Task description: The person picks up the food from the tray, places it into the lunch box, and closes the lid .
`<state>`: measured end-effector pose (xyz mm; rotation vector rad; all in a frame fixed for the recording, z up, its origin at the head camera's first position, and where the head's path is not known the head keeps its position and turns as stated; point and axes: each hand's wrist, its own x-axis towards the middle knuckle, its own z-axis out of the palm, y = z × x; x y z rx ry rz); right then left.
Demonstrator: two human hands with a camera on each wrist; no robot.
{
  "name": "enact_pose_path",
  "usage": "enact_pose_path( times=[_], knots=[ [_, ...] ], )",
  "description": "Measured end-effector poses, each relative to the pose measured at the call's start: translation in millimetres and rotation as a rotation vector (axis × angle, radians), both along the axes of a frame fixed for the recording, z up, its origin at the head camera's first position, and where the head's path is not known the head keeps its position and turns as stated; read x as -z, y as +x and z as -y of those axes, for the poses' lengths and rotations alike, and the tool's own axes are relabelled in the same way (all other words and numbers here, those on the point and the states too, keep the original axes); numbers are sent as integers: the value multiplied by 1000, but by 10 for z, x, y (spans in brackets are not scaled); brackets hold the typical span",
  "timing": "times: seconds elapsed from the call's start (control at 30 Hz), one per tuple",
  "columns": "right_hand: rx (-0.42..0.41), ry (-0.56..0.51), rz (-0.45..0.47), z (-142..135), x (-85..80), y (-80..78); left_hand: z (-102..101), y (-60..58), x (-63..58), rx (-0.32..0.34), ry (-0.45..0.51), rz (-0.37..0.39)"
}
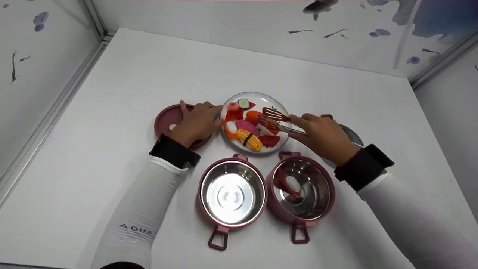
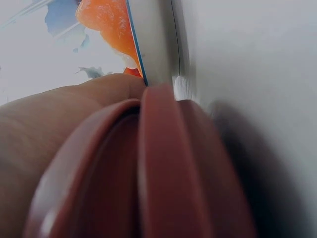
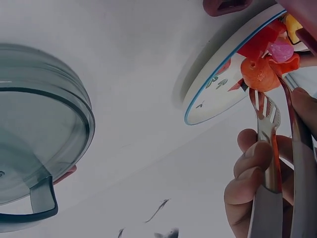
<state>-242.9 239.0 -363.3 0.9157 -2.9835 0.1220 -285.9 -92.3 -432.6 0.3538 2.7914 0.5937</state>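
A white plate (image 1: 274, 101) with a blue rim bears several sushi-like food pieces, including a yellow piece with a black band (image 1: 249, 140). My left hand (image 1: 199, 121) reaches over a dark red lid (image 1: 164, 121) and holds the plate's left rim. In the left wrist view, a digit meets the rim beside the blurred lid handle (image 2: 168, 168). With my right hand (image 1: 323, 134) I grip metal tongs (image 3: 267, 163) with slotted reddish-brown heads. Their tips are at a round orange food piece (image 3: 258, 74) on the plate.
Two dark red pots with steel insides, a left pot (image 1: 203, 203) and a right pot (image 1: 332, 186), stand side by side nearer my body. A red and white food piece (image 1: 292, 184) lies in the right one. A clear lid (image 3: 44, 124) sits at the right, partly behind my right hand.
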Motion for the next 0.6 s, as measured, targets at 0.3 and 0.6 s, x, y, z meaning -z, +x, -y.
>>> enact_pose_path(
  times=[0.3, 0.6],
  knots=[
    [-9, -143, -178, -220, -218, 545, -50, -13, -63, 13, -4, -10],
    [-70, -266, -287, -471, -289, 1304, -26, 6, -50, 10, -5, -9]
  ],
)
